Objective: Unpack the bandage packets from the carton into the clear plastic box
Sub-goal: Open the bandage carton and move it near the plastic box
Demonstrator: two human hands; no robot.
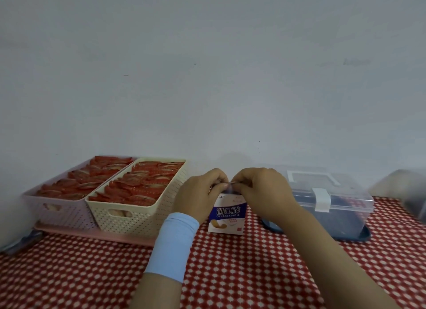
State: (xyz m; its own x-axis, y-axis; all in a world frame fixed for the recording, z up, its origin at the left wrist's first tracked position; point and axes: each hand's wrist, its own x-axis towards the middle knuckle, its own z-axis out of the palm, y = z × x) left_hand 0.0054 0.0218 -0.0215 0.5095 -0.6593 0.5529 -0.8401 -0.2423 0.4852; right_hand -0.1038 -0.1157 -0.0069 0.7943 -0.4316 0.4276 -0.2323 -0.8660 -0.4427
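Pale grey wall [207,78] fills everything beyond the hands; below it runs a table under a red-and-white patterned cloth [230,274], whose broad bare stretch lies on the near side of both hands, around the forearms. To the left of the left hand stand two perforated baskets, one pink [46,207] and one cream [143,216], side by side on a pink tray [92,236] and packed with red packets [129,184]; the cream one's corner sits just beside the left wrist. Right of the right hand sits the clear plastic box [345,207], lid down, its white latch [322,199] facing the person, close against the right forearm. The left hand [198,193], a light-blue wristband [173,244] behind it, and the right hand [265,191] meet fingertip to fingertip, fingers curled, both pinching at the top edge of the carton [228,218]; the carton stands upright on the cloth directly beneath them, long axis vertical, printed blue-and-white face toward the person.
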